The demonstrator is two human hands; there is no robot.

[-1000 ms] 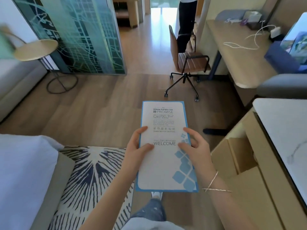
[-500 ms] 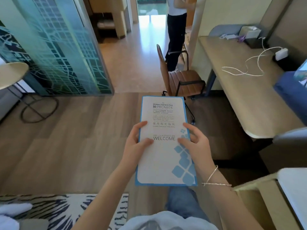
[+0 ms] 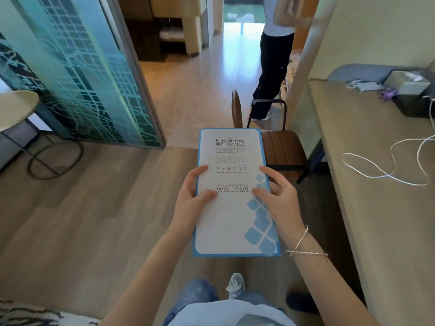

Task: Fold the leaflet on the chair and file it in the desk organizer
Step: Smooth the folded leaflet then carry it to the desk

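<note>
one hotel welcome leaflet (image 3: 231,196), flat and unfolded, held above the floor before the brown swivel chair (image 3: 282,149); left hand (image 3: 190,203) and right hand (image 3: 277,198) each clamped on a side edge; counter (image 3: 376,184) at right.

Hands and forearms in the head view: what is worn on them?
Both forearms are bare, with no sleeves in view. The right hand has two thin silver bracelets at the wrist. The left hand shows no ring, watch or glove.
</note>
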